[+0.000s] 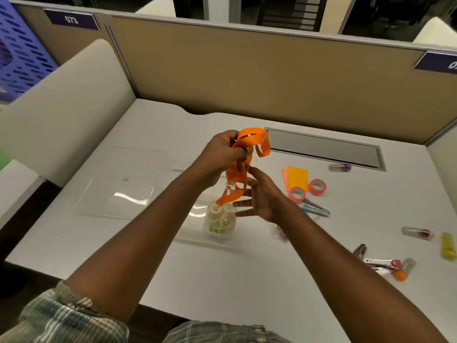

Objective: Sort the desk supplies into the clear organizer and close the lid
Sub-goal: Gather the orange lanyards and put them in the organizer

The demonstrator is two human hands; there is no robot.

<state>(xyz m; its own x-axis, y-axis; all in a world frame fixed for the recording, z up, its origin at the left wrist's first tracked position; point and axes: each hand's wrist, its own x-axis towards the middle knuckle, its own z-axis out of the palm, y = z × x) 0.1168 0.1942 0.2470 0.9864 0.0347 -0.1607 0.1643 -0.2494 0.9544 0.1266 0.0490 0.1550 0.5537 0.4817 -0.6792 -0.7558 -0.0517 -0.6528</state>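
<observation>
My left hand (223, 154) grips a bunched orange lanyard (254, 141) above the clear organizer (193, 233). The strap hangs down with its metal clip toward the compartment holding several clear tape rolls (221, 219). My right hand (262, 196) is just right of the hanging strap, fingers spread, holding nothing. The organizer's clear lid (118, 184) lies open flat to the left.
To the right on the white desk lie orange sticky notes (296, 178), two pink tape rolls (306, 190), blue-handled scissors (316, 209), a yellow highlighter (447, 245), small tubes, clips and a pink-tipped tool (382, 263). A grey cable hatch (324, 148) sits at the back.
</observation>
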